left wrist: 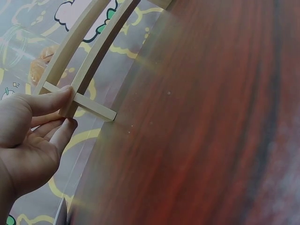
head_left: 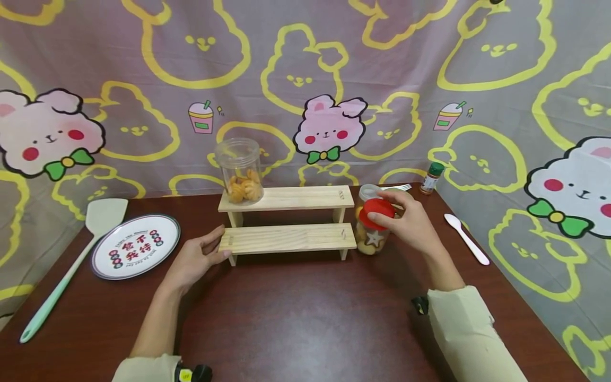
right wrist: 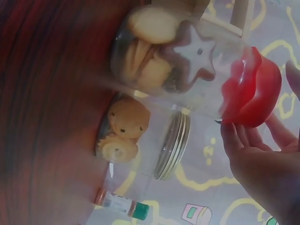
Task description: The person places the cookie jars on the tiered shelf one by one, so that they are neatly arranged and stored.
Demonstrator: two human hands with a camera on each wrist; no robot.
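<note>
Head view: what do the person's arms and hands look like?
Left hand and right hand are ungloved. Pale cream sleeves stop short of them. A black object with yellow marking shows by the left cuff; a black piece by the right.

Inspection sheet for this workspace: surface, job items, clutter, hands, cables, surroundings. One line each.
Surface: dark reddish-brown table, some glare in front.
Job items: two-tier wooden shelf, upright; clear cookie jar on its upper tier, left end; star-cookie jar with red lid, right of the shelf.
Clutter: plate and spatula at left; spoon, green-capped bottle, gold-topped jar and partly hidden fork at right.
Hands: left hand pinches the lower tier's left end; right hand holds the red lid with its fingers.
Cables: nothing seen.
Surroundings: cartoon-printed curtain behind and at right.
</note>
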